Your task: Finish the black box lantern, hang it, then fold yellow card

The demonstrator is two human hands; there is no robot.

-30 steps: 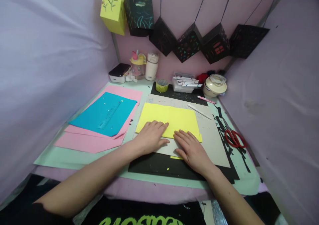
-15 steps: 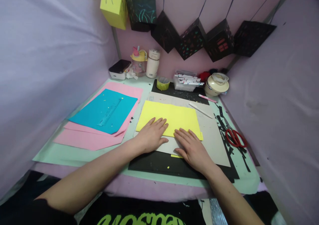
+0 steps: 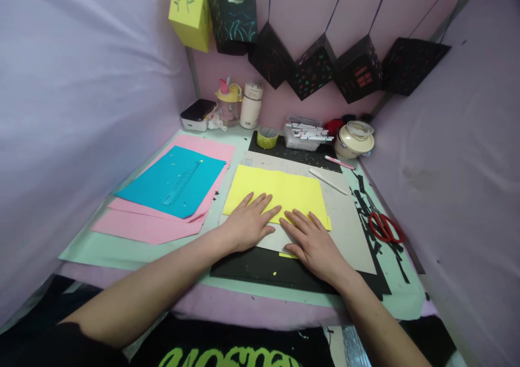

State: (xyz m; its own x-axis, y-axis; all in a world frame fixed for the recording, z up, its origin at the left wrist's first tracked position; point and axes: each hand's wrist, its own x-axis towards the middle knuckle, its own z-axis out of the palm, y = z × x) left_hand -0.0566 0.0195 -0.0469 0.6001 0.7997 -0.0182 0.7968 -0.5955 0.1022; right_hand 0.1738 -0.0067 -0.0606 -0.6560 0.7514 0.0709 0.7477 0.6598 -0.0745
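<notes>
A folded sheet of yellow paper (image 3: pixel 280 189) lies in front of me on a grey board (image 3: pixel 349 231). Flat on its near left edge rests my left hand (image 3: pixel 248 227), fingers spread and pointing away from me. My right hand (image 3: pixel 312 242) lies on the near right edge with its fingers stretched out. Both thumbs are over the grey board, just in front of the paper. Below the right thumb, a small yellow strip (image 3: pixel 287 255) sticks out from under the board. Neither hand grips anything.
Blue paper (image 3: pixel 162 174) with a clear ruler (image 3: pixel 181 184) lies left on pink sheets (image 3: pixel 142 229). A white stick-like tool (image 3: pixel 328 181) is behind the yellow paper. Red-handled scissors (image 3: pixel 385 227) and black scraps lie right. Tape (image 3: pixel 267 138) and a pen box (image 3: pixel 309 136) stand behind.
The view has shifted slightly. My left forefinger has moved a little to the right, closer to my right hand. Both hands remain on the yellow paper, which has not visibly changed.
</notes>
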